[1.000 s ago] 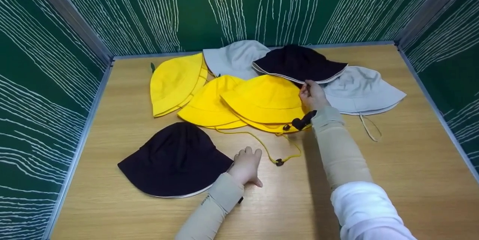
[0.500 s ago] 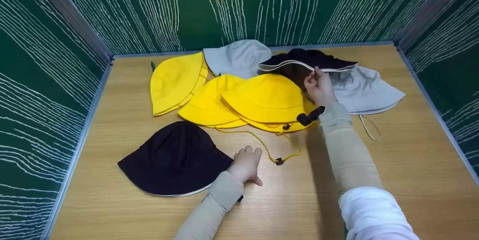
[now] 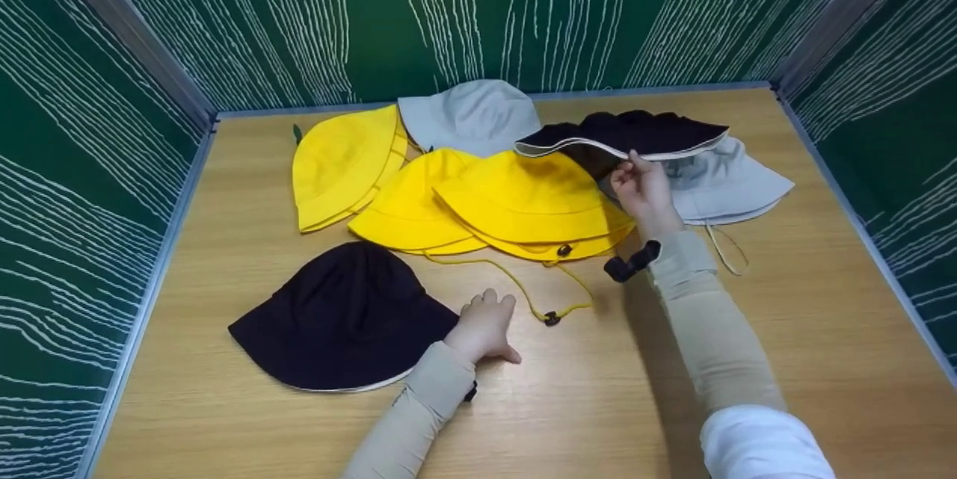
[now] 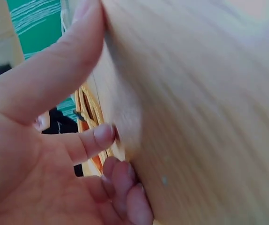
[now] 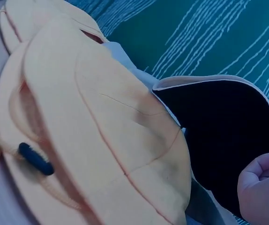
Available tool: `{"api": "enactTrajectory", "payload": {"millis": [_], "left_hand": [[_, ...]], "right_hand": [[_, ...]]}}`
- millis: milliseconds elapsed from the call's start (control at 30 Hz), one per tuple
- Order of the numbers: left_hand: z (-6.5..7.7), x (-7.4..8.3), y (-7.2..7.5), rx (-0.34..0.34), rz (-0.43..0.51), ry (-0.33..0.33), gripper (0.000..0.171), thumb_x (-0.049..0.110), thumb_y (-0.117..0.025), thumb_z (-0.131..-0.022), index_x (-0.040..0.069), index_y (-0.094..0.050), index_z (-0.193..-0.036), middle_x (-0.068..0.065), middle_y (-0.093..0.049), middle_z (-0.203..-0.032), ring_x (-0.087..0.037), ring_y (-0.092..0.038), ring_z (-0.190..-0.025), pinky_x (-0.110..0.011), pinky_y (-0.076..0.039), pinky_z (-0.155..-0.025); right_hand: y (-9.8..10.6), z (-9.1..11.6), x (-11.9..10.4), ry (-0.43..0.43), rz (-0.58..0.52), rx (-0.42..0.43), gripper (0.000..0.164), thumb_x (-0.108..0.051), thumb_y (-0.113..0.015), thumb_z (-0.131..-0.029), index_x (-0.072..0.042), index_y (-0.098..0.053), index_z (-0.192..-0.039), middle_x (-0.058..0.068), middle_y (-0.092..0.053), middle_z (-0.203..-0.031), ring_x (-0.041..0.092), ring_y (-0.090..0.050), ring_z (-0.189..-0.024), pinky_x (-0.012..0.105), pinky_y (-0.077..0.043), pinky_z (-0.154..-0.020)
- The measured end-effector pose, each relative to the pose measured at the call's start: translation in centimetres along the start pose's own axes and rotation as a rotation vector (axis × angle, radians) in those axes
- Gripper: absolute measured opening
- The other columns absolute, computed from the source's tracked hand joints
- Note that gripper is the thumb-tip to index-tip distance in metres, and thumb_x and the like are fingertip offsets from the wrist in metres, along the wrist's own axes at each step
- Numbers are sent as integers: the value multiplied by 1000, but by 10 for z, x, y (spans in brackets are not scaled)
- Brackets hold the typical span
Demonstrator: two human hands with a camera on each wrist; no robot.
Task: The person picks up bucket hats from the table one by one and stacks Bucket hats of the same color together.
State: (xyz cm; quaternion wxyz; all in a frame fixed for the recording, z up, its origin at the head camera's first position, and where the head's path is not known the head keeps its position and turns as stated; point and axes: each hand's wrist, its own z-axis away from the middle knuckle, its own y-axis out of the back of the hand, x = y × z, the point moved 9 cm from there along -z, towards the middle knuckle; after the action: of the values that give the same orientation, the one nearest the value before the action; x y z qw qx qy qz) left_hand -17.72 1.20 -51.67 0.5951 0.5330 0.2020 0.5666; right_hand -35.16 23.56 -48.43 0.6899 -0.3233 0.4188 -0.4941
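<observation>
At the back right in the head view, my right hand (image 3: 643,191) pinches the white-edged brim of a dark bucket hat (image 3: 635,133). This brim is raised, showing the dark inside of the hat (image 5: 219,126) in the right wrist view. My left hand (image 3: 486,326) rests with its fingertips on the wooden table, holding nothing, beside a second dark bucket hat (image 3: 344,322) at the front left. Its loosely bent fingers (image 4: 92,140) touch the tabletop in the left wrist view. Overlapping yellow bucket hats (image 3: 538,199) lie left of my right hand.
Another yellow hat group (image 3: 344,165) lies at the back left, next to a light grey hat (image 3: 475,116). A second grey hat (image 3: 725,187) with a chin cord lies partly under the held hat. A yellow cord (image 3: 551,318) trails toward my left hand. Green walls (image 3: 374,16) enclose the table.
My right hand has tipped up the dark hat's near brim and shifted it right, then slightly nearer over the last half second. My left hand has stayed in place.
</observation>
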Motion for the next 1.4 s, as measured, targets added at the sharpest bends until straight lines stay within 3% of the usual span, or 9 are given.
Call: {"api": "enactTrajectory", "payload": {"millis": [200, 333, 500, 700, 800, 933, 1067, 1200, 1400], "left_hand": [[1, -8, 11, -80, 254, -62, 37, 38, -70, -83, 5, -56, -94, -2, -51, -79, -16, -47, -71, -27, -39, -67], [-2, -15, 27, -60, 410, -78, 37, 36, -63, -89, 4, -58, -106, -3, -58, -84, -14, -50, -73, -28, -43, -71], [-6, -25, 49, 101, 585, -60, 34, 26, -61, -92, 1, -54, -114, -8, -59, -88, -17, -53, -72, -29, -45, -69], [-10, -38, 64, 301, 969, -20, 27, 10, -37, -102, -9, -53, -112, -16, -60, -94, -23, -57, -84, -36, -49, -80], [-11, -39, 61, 292, 1213, 19, 41, 17, -25, -105, -14, -48, -118, -23, -59, -105, -25, -57, -91, -41, -50, -87], [-9, -30, 52, 179, 1408, 39, 57, 33, -21, -104, -13, -32, -137, -30, -50, -126, -25, -55, -104, -37, -49, -89], [-7, -18, 50, 134, 1427, -32, 56, 25, -42, -101, -7, -25, -143, -25, -39, -141, -29, -45, -125, -38, -39, -104], [-4, -17, 52, 200, 1324, -47, 78, 14, -62, -90, -1, -13, -148, -18, -19, -155, -29, -20, -143, -41, -17, -116], [1, -21, 61, 336, 1268, -52, 77, 9, -68, -85, 4, -22, -148, -14, -29, -152, -26, -30, -138, -39, -21, -115]], "right_hand": [[-3, 20, -2, 42, -4, -146, 25, 1, -37, -99, -20, -23, -99, 4, -41, -76, 16, -38, -49, 26, -34, -53], [-4, 39, 3, 35, -2, -255, 23, 4, -44, -95, -13, -31, -86, 4, -39, -64, 14, -33, -45, 23, -32, -52], [-10, 66, 16, -29, 70, -485, 29, 8, -52, -90, -4, -39, -66, 6, -41, -56, 12, -31, -44, 20, -28, -54], [-11, 97, 33, -120, 190, -753, 21, 5, -45, -94, -2, -49, -75, 1, -30, -58, 9, -23, -49, 20, -18, -58], [-9, 108, 42, -161, 264, -865, 25, 4, -42, -96, -3, -54, -75, 0, -19, -59, 9, -18, -50, 21, -15, -58], [-2, 116, 56, -212, 359, -953, 26, 4, -40, -97, -5, -58, -81, 1, -14, -62, 9, -15, -51, 22, -12, -58], [5, 118, 65, -239, 432, -976, 28, 3, -40, -97, -8, -58, -78, 2, -14, -59, 11, -15, -51, 23, -13, -59], [10, 118, 69, -252, 482, -994, 30, 1, -40, -98, -9, -56, -74, 2, -15, -55, 12, -15, -50, 25, -16, -61], [19, 118, 69, -275, 500, -999, 27, 1, -39, -98, -10, -53, -78, 2, -14, -56, 12, -14, -50, 25, -16, -62]]}}
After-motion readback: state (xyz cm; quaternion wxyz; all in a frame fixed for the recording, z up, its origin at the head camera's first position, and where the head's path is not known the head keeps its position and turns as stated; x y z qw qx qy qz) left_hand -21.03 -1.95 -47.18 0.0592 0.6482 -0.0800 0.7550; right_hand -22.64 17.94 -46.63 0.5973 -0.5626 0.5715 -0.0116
